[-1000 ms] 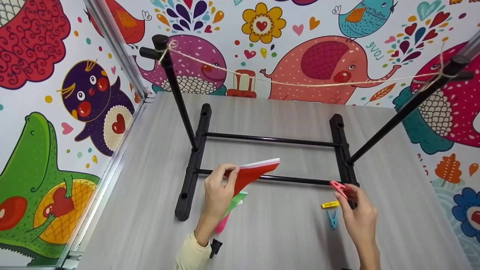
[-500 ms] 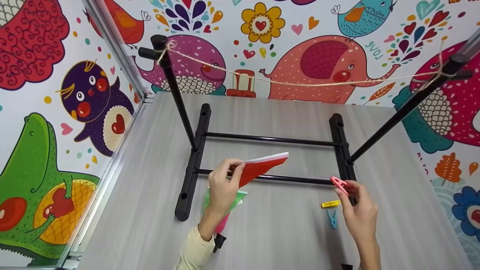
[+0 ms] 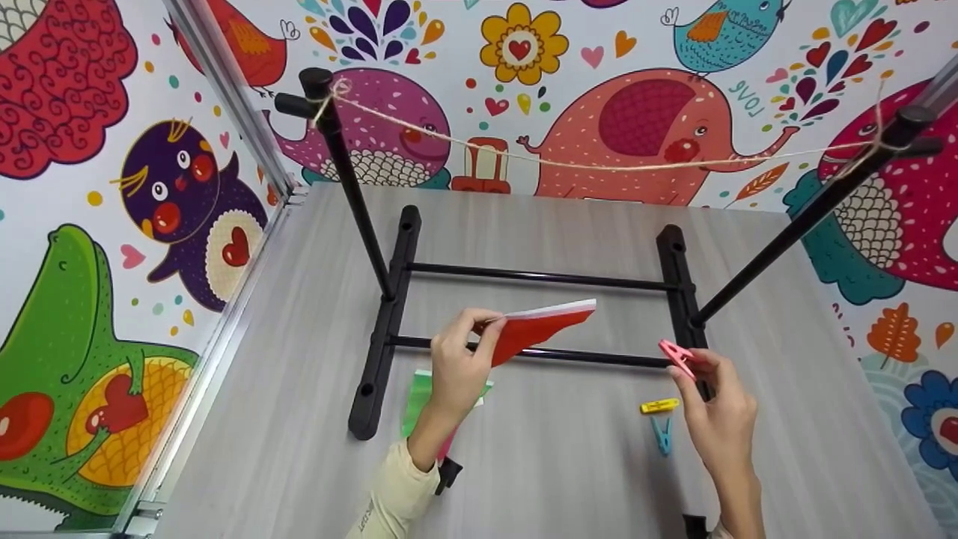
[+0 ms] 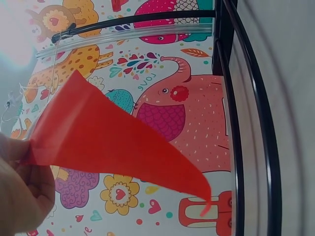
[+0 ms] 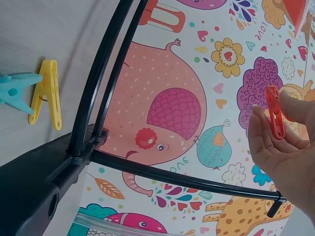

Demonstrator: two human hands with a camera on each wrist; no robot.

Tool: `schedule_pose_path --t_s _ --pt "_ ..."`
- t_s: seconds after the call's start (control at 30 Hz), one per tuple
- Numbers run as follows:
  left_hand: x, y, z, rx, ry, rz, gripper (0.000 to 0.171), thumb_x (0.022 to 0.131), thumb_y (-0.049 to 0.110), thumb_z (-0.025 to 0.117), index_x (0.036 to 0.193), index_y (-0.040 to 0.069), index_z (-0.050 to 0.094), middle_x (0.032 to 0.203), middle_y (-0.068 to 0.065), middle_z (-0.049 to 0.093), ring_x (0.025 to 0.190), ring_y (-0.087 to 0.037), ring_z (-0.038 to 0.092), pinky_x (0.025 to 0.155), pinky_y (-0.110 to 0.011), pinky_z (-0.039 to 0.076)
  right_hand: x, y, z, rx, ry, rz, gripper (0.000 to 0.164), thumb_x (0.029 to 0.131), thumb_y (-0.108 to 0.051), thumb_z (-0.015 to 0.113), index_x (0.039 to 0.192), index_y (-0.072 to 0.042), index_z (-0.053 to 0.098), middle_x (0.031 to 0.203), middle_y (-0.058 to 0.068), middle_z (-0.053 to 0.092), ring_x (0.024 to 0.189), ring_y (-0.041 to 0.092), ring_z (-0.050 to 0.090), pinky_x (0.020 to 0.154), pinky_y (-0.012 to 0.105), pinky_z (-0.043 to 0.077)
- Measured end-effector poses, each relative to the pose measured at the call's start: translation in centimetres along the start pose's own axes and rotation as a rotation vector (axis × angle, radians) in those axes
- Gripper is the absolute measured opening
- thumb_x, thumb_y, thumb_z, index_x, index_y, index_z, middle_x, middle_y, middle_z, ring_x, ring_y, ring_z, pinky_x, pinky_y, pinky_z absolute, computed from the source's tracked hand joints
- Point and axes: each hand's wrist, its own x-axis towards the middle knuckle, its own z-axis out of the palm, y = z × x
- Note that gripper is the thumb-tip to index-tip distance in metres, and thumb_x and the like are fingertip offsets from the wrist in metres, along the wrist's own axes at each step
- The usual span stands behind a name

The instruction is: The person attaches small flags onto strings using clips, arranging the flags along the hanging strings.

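Between thumb and fingers, my left hand (image 3: 462,359) pinches one corner of a red triangular flag (image 3: 540,326) with a white top edge. In the left wrist view the red flag (image 4: 113,132) hangs spread out, its tip curling at the bottom. My right hand (image 3: 718,404) pinches a pinkish-red clothespin (image 3: 677,358), also seen as a red clothespin (image 5: 275,113) in the right wrist view. Below that hand lie a yellow clothespin (image 3: 659,406) and a blue clothespin (image 3: 661,436). A green flag (image 3: 419,397) lies under my left forearm, with a pink piece (image 3: 446,445) partly hidden there.
A black frame stands on the grey table (image 3: 569,479), its left post (image 3: 352,202) and right post (image 3: 801,228) upright. A thin string (image 3: 614,168) sags between the post tops. Patterned walls (image 3: 599,97) enclose the back and left.
My left hand has moved right and slightly up with the red flag, uncovering more of the green flag. My right hand has risen slightly with the pinkish-red clothespin.
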Motion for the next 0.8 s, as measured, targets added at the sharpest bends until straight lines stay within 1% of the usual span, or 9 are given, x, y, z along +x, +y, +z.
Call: schedule_pose_path --t_s 0.07,0.13,0.2,0.23,0.33,0.37,0.47,0.53,0.8 --pt "0.1 0.0 0.2 -0.003 0.000 0.002 0.004 0.095 0.002 0.074 0.095 0.001 0.070 0.084 -0.009 0.072 0.071 -0.023 0.066 0.050 -0.025 0.054 0.0 -0.1 0.0 0.009 0.009 -0.003 0.039 0.088 -0.006 0.081 0.116 0.013 0.063 0.100 0.024 0.072 0.099 -0.010 0.060 0.090 0.007 0.044" --pt "0.1 0.1 0.4 -0.005 0.004 0.001 0.006 0.093 -0.001 0.074 0.094 0.002 0.070 0.084 -0.008 0.072 0.070 -0.022 0.065 0.049 -0.024 0.053 0.1 -0.1 -0.1 0.022 0.020 -0.009 0.045 0.092 -0.022 0.077 0.117 0.013 0.063 0.100 0.024 0.072 0.100 -0.010 0.061 0.092 0.008 0.045" --pt "0.2 0.1 0.6 -0.007 0.007 0.003 0.010 0.090 -0.005 0.075 0.094 0.002 0.070 0.083 -0.008 0.072 0.070 -0.022 0.065 0.049 -0.023 0.052 0.2 -0.2 -0.1 0.029 0.029 -0.008 0.048 0.092 -0.026 0.076 0.117 0.013 0.063 0.101 0.025 0.072 0.102 -0.010 0.060 0.093 0.009 0.045" --pt "0.3 0.2 0.6 -0.007 0.009 0.004 0.012 0.089 -0.007 0.076 0.094 0.002 0.070 0.083 -0.008 0.072 0.069 -0.022 0.065 0.049 -0.023 0.052 0.2 -0.2 -0.2 0.028 0.031 -0.005 0.048 0.092 -0.025 0.076 0.117 0.014 0.063 0.101 0.025 0.072 0.102 -0.011 0.059 0.094 0.009 0.045" --pt "0.5 0.3 0.9 0.000 0.012 0.012 0.014 0.088 -0.008 0.076 0.094 0.003 0.070 0.084 -0.008 0.073 0.069 -0.021 0.065 0.052 -0.024 0.053 0.4 -0.4 -0.3 0.027 0.047 0.008 0.039 0.086 0.000 0.081 0.117 0.015 0.062 0.101 0.026 0.071 0.103 -0.011 0.059 0.094 0.010 0.045" --pt "0.6 0.3 0.9 0.004 0.012 0.017 0.013 0.088 -0.007 0.076 0.094 0.003 0.070 0.084 -0.008 0.073 0.069 -0.021 0.065 0.055 -0.026 0.054 0.5 -0.5 -0.3 0.022 0.054 0.013 0.040 0.082 0.008 0.082 0.116 0.016 0.062 0.101 0.027 0.071 0.102 -0.011 0.059 0.094 0.009 0.045" --pt "0.8 0.5 1.0 0.012 0.009 0.030 0.011 0.089 -0.006 0.076 0.094 0.002 0.070 0.085 -0.007 0.073 0.070 -0.020 0.066 0.061 -0.029 0.055 0.7 -0.6 -0.3 0.014 0.077 0.019 0.047 0.073 0.022 0.081 0.115 0.017 0.062 0.099 0.027 0.071 0.101 -0.012 0.059 0.092 0.009 0.045" --pt "1.0 0.5 1.1 0.008 0.004 0.036 0.010 0.089 -0.005 0.076 0.094 0.002 0.070 0.085 -0.008 0.073 0.070 -0.020 0.066 0.064 -0.030 0.056 0.8 -0.6 -0.3 0.011 0.095 0.010 0.047 0.072 0.024 0.081 0.115 0.017 0.062 0.099 0.028 0.070 0.102 -0.012 0.059 0.093 0.009 0.046" --pt "1.4 0.7 1.5 -0.029 -0.006 0.032 0.010 0.089 -0.006 0.075 0.094 0.001 0.070 0.084 -0.009 0.073 0.070 -0.021 0.066 0.063 -0.033 0.056 1.2 -0.3 -0.5 0.022 0.130 -0.018 0.050 0.067 0.027 0.081 0.113 0.018 0.063 0.098 0.029 0.070 0.099 -0.010 0.060 0.093 0.010 0.047"
